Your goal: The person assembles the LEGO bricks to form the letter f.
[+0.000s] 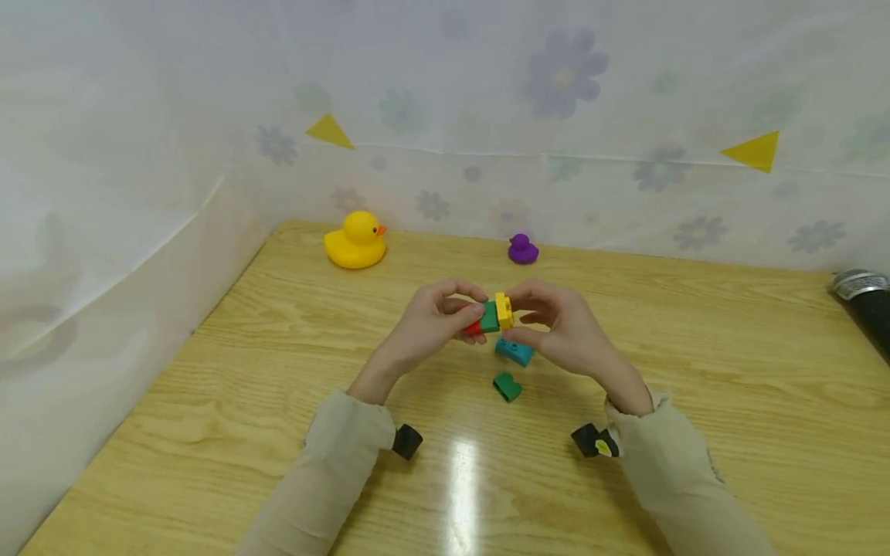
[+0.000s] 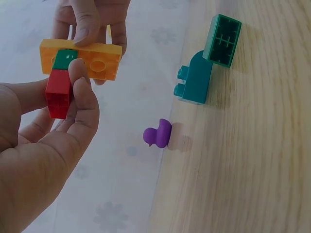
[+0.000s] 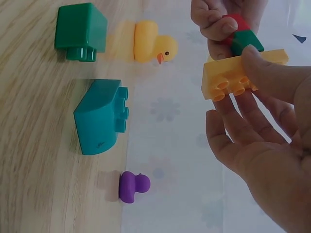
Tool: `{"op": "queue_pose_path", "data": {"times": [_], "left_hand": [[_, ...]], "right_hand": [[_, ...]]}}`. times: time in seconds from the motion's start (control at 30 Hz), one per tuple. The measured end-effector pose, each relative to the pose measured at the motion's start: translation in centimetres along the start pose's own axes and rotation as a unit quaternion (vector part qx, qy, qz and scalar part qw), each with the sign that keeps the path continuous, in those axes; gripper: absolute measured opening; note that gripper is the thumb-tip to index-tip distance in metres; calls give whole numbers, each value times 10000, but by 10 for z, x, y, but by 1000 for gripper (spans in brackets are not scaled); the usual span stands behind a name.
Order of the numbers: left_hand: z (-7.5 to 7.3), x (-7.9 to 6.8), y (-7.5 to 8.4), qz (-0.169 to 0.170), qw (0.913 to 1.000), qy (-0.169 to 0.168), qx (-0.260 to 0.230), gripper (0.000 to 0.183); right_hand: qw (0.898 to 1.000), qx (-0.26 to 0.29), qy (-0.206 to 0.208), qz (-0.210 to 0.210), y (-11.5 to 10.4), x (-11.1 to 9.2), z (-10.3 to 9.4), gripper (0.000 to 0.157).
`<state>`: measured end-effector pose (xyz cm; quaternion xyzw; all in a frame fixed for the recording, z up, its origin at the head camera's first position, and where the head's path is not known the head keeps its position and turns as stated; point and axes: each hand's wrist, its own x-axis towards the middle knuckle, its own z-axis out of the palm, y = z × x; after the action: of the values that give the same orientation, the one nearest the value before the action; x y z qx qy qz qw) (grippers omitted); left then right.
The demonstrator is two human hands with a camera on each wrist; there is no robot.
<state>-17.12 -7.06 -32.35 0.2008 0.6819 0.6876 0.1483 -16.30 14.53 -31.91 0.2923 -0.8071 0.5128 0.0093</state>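
Note:
Above the table, my left hand pinches a small stack: a red brick joined to a green brick. A longer yellow brick lies crosswise against the stack's green end. My right hand holds this yellow brick, thumb on one side and fingers on the studded side. Below the hands, a teal brick with a curved side rests on the table. Closer to me is a loose green brick, its hollow underside facing the left wrist view.
A yellow rubber duck stands at the back left of the wooden table, and a small purple duck at the back middle. A microphone lies at the right edge. Flowered white sheeting hangs behind.

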Motion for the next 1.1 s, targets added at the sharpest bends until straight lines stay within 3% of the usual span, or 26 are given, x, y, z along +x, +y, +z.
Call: {"op": "queue_pose_path", "data": {"times": [0.27, 0.63, 0.73, 0.87, 0.97, 1.1], "left_hand": [[1, -1, 1, 7, 10000, -41, 3, 17], [0, -1, 3, 172, 9961, -235, 835, 34], [0, 0, 2, 350, 9877, -133, 1521, 35], [0, 1, 3, 735, 9654, 110, 2500, 32], [-1, 0, 3, 922, 9547, 219, 2822, 31], [-2, -1, 3, 1110, 9497, 246, 2919, 29]], "right_hand": [[9996, -268, 113, -36, -1, -1, 2, 35], [9992, -245, 134, 283, -1, -2, -1, 40], [9989, -325, 124, 313, -1, -2, -3, 40], [9984, -496, 124, 238, 0, -2, -5, 39], [9987, -467, 95, 192, 0, -1, -5, 39], [9994, -303, 49, 162, 0, -1, -5, 39]]}}
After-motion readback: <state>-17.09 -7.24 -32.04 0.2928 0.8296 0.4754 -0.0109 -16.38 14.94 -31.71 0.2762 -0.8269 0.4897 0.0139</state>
